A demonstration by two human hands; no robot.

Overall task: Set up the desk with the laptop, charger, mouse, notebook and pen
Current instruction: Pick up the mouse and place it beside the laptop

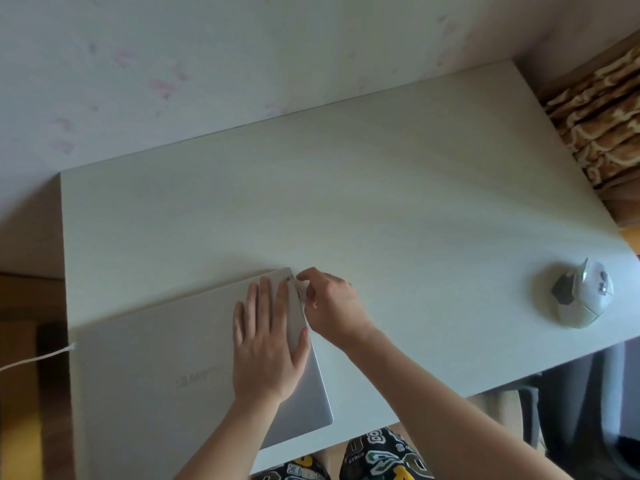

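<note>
A closed silver laptop (166, 368) lies flat on the pale desk (381, 202), filling the lower left of the frame, its lid logo facing up. The left hand (266, 344) rests palm down on the lid near the laptop's right edge, fingers straight and spread, holding nothing. Just to its right, the right hand (329, 303) sits at the laptop's upper right corner with its fingers curled and pinched against the side edge there; something small and white seems to be between the fingertips, but it is too small to tell what. A thin white cable (38, 358) runs off the desk's left edge toward the lower left of the frame. At the right of the frame, well apart from both hands, a white and grey mouse (575, 296) sits near the desk's right edge. Patterned shorts (377, 455) show at the bottom centre.
</note>
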